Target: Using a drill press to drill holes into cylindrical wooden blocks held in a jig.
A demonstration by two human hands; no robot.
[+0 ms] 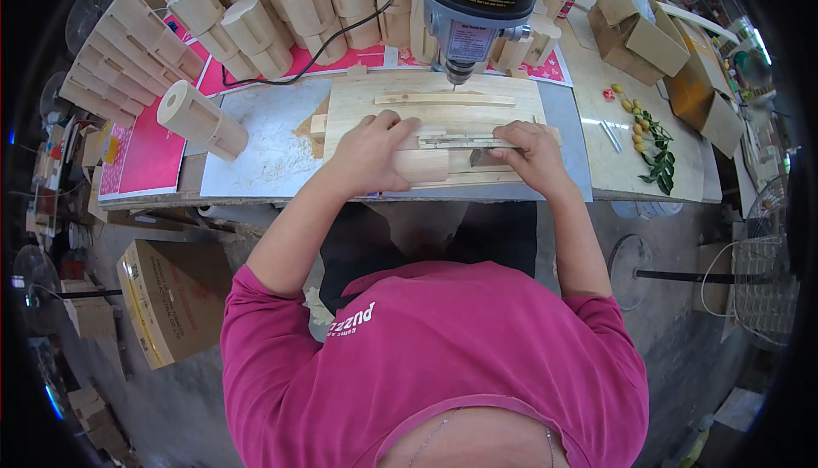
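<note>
My left hand [372,153] is closed round the left end of a pale wooden cylinder [423,166], which lies on its side on a wooden board [349,93]. Across the cylinder's upper side runs a narrow metal strip [456,141], ruler-like, with marks or slots along it. Its right end is pinched between the thumb and fingers of my right hand [530,154]. A small dark metal piece [476,157] shows just below the strip, beside my right thumb. Above the board hangs a drill press [477,20], its thin bit [454,87] pointing down beyond both hands, apart from the cylinder.
Wooden strips [443,100] lie along the board's far side. One slotted wooden cylinder [200,118] stands at left; several more [294,8] are stacked behind. A black cable [298,74] crosses the pink sheet. At right are yellow fruit [637,127], green leaves [660,161] and cardboard boxes [635,33].
</note>
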